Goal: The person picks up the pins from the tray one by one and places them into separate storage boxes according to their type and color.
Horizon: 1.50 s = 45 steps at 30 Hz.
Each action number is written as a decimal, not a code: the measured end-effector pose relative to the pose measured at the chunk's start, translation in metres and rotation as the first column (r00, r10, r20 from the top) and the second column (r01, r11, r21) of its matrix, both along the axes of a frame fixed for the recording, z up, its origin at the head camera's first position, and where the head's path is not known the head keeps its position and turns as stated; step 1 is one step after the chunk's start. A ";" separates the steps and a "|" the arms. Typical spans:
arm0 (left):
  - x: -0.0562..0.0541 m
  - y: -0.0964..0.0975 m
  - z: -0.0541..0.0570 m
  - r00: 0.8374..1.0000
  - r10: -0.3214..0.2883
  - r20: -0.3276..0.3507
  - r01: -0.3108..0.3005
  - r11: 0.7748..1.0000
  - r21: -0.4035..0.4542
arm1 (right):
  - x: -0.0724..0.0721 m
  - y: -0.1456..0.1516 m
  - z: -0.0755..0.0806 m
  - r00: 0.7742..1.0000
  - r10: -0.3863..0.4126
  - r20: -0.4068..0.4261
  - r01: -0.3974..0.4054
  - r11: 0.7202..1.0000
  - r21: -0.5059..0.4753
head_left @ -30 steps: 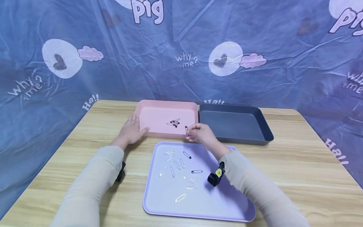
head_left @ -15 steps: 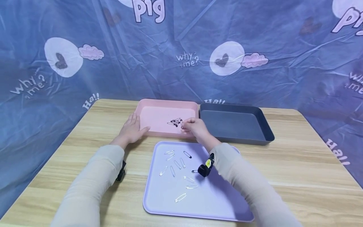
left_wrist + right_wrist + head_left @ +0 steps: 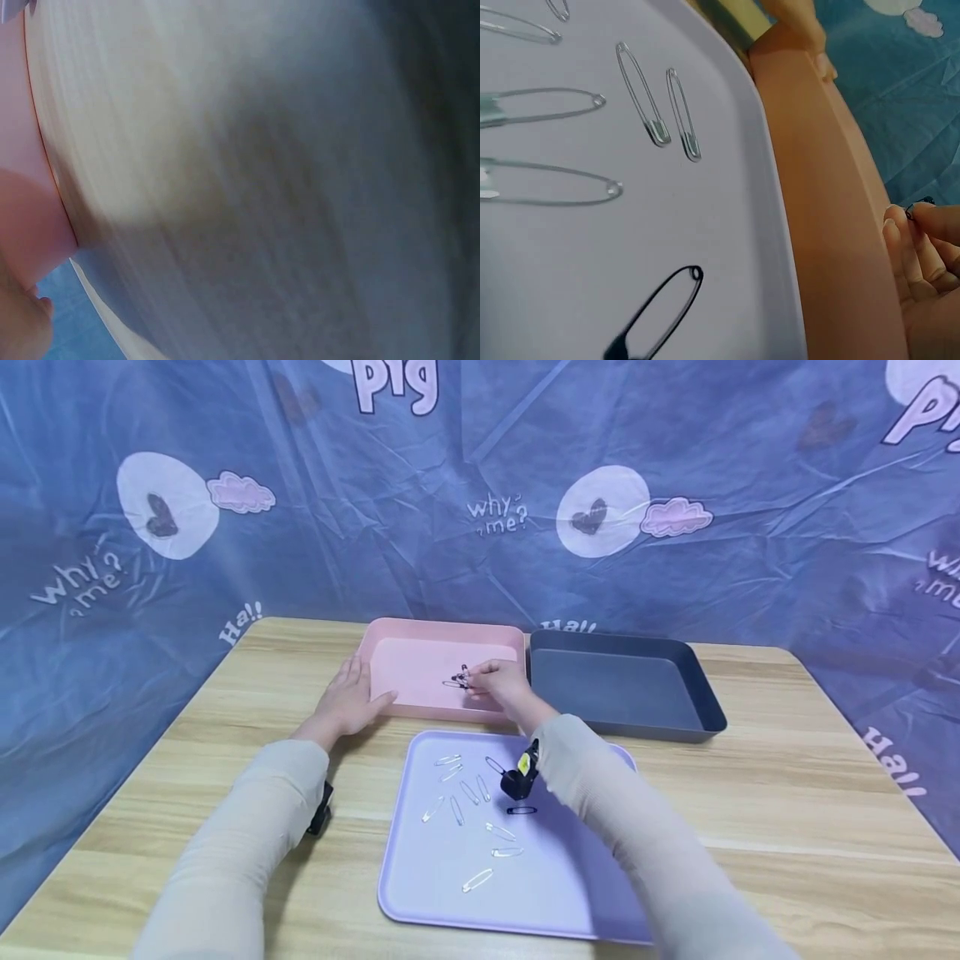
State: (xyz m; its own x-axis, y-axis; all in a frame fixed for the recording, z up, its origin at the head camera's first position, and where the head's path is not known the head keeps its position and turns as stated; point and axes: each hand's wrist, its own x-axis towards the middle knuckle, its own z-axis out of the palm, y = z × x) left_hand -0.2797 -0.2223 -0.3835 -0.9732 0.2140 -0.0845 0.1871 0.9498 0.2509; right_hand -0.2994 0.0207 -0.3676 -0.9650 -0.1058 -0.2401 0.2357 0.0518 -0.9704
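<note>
My right hand (image 3: 501, 683) is over the right part of the pink tray (image 3: 405, 664). Thumb and fingertips pinch a black safety pin (image 3: 928, 201), mostly hidden by the fingers in the right wrist view. Right beside the fingertips, a small heap of black safety pins (image 3: 453, 683) lies on the tray floor. The left hand (image 3: 347, 700) rests at the pink tray's left front corner, fingers extended along the side and thumb at the front rim. Nearer me, a lilac tray (image 3: 555, 893) carries several silver safety pins (image 3: 477, 881) and two black safety pins (image 3: 522, 811).
A dark grey tray (image 3: 607, 685) stands right beside the pink one, bare inside. All three trays are on a wood-grain table (image 3: 780, 793). Behind it hangs a blue printed cloth (image 3: 420, 552). Wrist cameras are strapped under both sleeves.
My right hand has carried the black safety pin leftward from the pink tray's front right corner to the heap inside. The left hand has stayed in place.
</note>
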 end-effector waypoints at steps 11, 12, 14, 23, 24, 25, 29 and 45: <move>-0.001 0.002 0.000 1.000 -0.013 0.001 0.013 1.000 -0.009 | -0.015 -0.011 -0.010 0.996 -0.032 0.080 0.031 0.999 0.018; -0.001 0.002 -0.001 1.000 -0.014 0.000 0.014 1.000 -0.012 | -0.016 -0.011 -0.011 0.995 -0.042 0.090 0.040 0.999 0.021; -0.002 0.003 -0.001 1.000 -0.019 -0.001 0.019 1.000 -0.015 | -0.017 -0.012 -0.012 0.993 -0.053 0.110 0.051 0.998 0.022; -0.001 0.005 0.000 1.000 -0.017 -0.007 0.017 1.000 -0.014 | -0.020 -0.021 -0.015 0.996 -0.019 0.083 0.016 0.999 0.040; -0.001 0.005 0.000 1.000 -0.015 -0.008 0.015 1.000 -0.011 | -0.020 -0.022 -0.016 0.997 -0.020 0.079 0.016 0.999 0.043; -0.001 0.005 0.000 1.000 -0.012 -0.008 0.012 1.000 -0.007 | -0.021 -0.023 -0.016 0.997 -0.022 0.075 0.018 0.999 0.050; 0.001 0.005 0.000 1.000 -0.004 -0.001 0.004 1.000 -0.010 | -0.022 -0.026 -0.017 0.997 -0.025 0.074 0.020 0.998 0.063; 0.001 0.002 0.001 1.000 0.010 0.002 -0.010 1.000 -0.020 | -0.016 -0.015 -0.010 0.998 0.001 0.056 0.001 0.999 -0.032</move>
